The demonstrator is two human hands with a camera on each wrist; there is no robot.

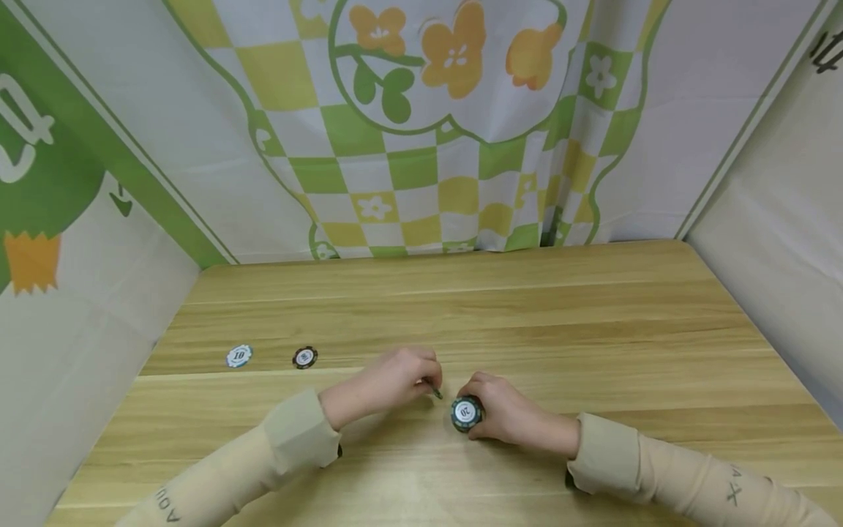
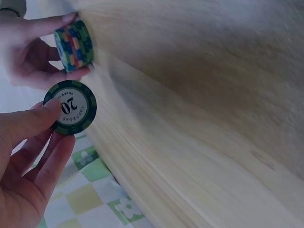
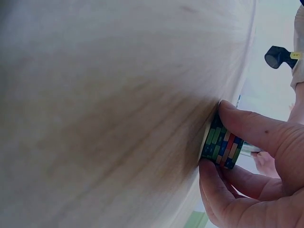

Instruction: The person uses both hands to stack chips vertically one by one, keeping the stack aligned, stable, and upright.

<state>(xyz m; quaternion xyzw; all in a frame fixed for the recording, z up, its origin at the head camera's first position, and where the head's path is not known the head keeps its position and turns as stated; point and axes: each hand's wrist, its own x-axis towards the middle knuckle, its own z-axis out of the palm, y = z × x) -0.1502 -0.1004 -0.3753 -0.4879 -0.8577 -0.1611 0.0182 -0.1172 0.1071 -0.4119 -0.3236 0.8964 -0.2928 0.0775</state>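
Note:
Between thumb and fingers, my left hand pinches a green poker chip marked 20, its face turned to the left wrist camera. That chip is seen nearly edge-on in the head view, held just left of a stack of poker chips. My right hand grips the stack around its sides, thumb on one side and fingers on the other. A green chip marked 20 tops the stack. Green, blue, red and tan edges show along its side in the right wrist view. The stack stands on the wooden table.
On the left of the wooden table lie a white and blue chip marked 10 and a dark chip, set apart from each other. A checked, flowered curtain hangs behind the table's far edge. Pale cloth walls flank both sides.

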